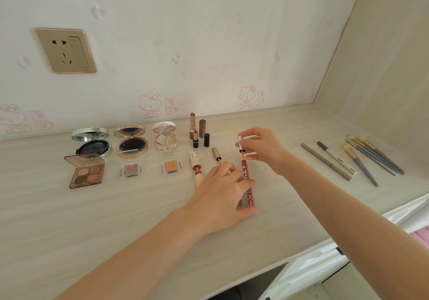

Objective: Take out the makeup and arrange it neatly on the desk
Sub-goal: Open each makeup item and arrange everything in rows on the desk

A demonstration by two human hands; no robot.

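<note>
Rows on my table (116, 218): open compacts (132, 144), eyeshadows (87, 174), upright lipsticks (193, 123), pencils (325, 164), brushes (371, 156); red gloss tube (245, 169) lying uncapped, wand (240, 144) out.

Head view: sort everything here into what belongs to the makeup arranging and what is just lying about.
Belongs: lip gloss tube in the left hand, its cap in the right hand, compacts, eyeshadow palette, lipsticks, pencils, brushes.
Just there: wall socket, cartoon stickers on the wall.
</note>
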